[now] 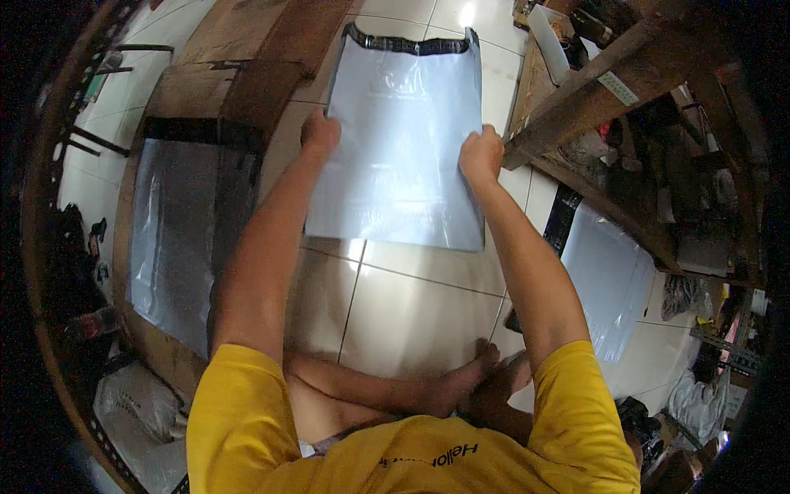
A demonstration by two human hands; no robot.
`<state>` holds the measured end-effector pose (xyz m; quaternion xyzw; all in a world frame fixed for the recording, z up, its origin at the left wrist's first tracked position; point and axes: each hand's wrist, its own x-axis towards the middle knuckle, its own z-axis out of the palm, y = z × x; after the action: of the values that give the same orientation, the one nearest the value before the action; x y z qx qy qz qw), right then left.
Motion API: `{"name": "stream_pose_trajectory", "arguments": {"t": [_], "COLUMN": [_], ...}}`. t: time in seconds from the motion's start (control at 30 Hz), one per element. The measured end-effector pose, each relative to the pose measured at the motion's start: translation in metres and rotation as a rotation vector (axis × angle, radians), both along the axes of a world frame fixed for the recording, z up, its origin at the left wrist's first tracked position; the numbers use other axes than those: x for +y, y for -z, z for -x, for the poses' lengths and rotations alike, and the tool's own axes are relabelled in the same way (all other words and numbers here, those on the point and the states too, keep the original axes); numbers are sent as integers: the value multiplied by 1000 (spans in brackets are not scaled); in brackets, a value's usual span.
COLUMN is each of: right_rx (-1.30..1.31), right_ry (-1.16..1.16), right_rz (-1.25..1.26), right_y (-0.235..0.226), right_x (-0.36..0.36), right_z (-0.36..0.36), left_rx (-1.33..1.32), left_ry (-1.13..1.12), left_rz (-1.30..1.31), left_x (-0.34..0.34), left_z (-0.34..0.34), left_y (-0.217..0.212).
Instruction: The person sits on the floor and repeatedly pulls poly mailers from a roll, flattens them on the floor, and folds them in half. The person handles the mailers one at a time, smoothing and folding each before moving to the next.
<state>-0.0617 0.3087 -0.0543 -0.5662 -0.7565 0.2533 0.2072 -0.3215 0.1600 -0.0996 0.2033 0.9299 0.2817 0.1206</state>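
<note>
Left hand point(321, 133) and right hand point(482, 155) gripping opposite side edges of pale plastic mailer point(399, 148), spanning far centre over tiled floor point(403, 313). Probably handling light, floppy, slippery; side edges giving best hold.

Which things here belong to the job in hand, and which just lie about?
Job, likely:
flat pale plastic bag with black band, gripped by left hand and right hand
similar left bag
similar right bag

Lying about, apparently:
crumpled clear plastic
rectangular white plastic tray
</note>
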Motion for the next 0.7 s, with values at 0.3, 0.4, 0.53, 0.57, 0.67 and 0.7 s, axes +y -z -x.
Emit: {"name": "stream_pose_trajectory", "arguments": {"t": [0.3,0.4,0.53,0.57,0.67,0.7], "right_rx": [-100,-159,-180,-186,-126,-99], "right_ry": [153,122,117,149,141,135], "right_rz": [183,268,342,329,232,173], "right_y": [-1,7,23,27,5,1], "right_x": [86,93,102,103,70,54], "right_z": [54,57,42,34,32,29], "left_rx": [-245,-15,-34,-99,-332,-423], "left_ry": [164,148,179,223,158,113], "left_rz": [-5,-17,-74,-23,-77,-128], "left_x": [95,86,94,103,100,96], "left_z": [79,117,121,113,108,107], "left_y": [0,59,73,55,37,37]}}
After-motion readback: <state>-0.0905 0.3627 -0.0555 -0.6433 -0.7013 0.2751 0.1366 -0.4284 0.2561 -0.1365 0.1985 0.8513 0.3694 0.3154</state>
